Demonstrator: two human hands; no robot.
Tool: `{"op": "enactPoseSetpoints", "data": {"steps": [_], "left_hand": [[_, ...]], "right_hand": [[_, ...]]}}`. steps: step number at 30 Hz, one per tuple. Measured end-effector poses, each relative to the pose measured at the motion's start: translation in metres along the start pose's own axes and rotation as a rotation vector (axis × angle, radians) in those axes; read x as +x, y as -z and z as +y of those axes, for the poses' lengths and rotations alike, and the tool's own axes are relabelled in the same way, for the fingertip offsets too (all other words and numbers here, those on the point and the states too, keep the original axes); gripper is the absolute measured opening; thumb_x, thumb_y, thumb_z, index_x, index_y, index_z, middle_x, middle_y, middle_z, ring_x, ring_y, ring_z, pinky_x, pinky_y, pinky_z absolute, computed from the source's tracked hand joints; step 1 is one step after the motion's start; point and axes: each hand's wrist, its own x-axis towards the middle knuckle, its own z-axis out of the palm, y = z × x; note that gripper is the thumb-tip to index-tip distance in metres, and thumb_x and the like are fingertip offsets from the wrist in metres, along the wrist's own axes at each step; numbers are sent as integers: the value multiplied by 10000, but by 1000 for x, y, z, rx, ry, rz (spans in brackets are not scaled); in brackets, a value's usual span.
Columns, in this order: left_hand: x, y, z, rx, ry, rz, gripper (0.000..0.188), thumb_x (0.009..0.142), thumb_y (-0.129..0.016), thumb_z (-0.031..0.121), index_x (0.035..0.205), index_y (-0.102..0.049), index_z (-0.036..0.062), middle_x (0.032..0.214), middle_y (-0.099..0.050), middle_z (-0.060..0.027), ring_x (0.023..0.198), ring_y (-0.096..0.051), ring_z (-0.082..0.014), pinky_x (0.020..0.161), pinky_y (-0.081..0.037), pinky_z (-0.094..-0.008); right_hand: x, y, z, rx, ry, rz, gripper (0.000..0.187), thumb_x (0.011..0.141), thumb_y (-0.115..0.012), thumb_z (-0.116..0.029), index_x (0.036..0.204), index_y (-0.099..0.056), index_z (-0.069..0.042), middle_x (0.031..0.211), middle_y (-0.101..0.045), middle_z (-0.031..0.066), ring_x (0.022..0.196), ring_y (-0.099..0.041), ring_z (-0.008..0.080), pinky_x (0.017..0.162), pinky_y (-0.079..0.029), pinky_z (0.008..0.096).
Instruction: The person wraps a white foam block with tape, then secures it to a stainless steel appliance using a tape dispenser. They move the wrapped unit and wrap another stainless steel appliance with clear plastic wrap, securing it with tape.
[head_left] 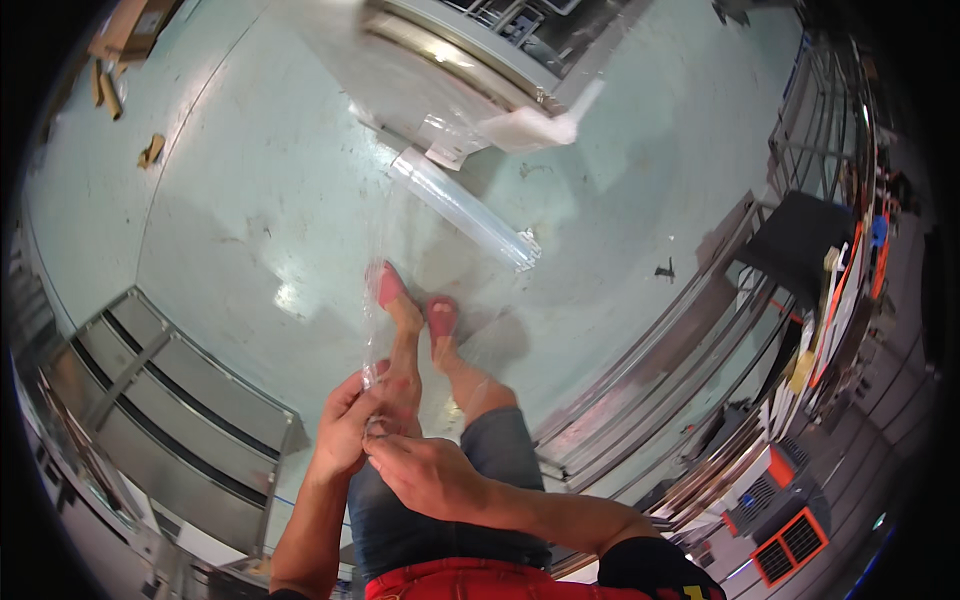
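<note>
A sheet of clear plastic film (pixel 371 325) stretches from a roll on the floor up to my hands. My left hand (pixel 347 425) is closed on the film, its thumb and fingers pinching the gathered edge. Right beside it, my right hand (pixel 428 474) grips the bunched film too, its fingertips almost touching the left ones. The film roll (pixel 460 207) lies slanted on the floor ahead of my feet, with a crumpled end. Its far end is close to a machine (pixel 450 60) partly covered in white foam and clear wrap.
To the left stands a metal-framed panel rack (pixel 180 415). Metal rails (pixel 650 375) and a dark seat-like pad (pixel 800 240) line the right, near an orange-and-grey device (pixel 785 510). Cardboard pieces (pixel 108 92) and a box (pixel 135 30) lie far left.
</note>
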Motion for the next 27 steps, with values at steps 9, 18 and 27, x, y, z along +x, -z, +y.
{"op": "enactPoseSetpoints", "data": {"steps": [9,18,27], "left_hand": [[-54,77,-69,57,70,603,319,1121,-535,114,1404,-638,9,975,-736,-87,652,-640,-114,564,-534,-271],[-89,72,-143,70,53,869,182,1122,-605,198,1233,-691,83,818,-627,15,597,-510,-51,525,-382,-211],[-123,36,-177,768,110,947,409,1038,-696,289,1363,-648,45,1258,-598,-188,1106,-562,-345,948,-459,-440]], "right_hand": [[28,111,277,782,-330,571,321,1140,-609,-286,1345,-681,-49,1021,-741,74,911,-719,151,878,-600,316],[65,142,663,246,-1008,760,544,1031,-706,-473,1288,-708,7,1278,-753,178,1122,-710,312,1009,-535,426],[78,150,665,883,-923,847,823,911,-910,-383,1556,-485,-97,1399,-654,122,1234,-663,281,962,-596,475]]}}
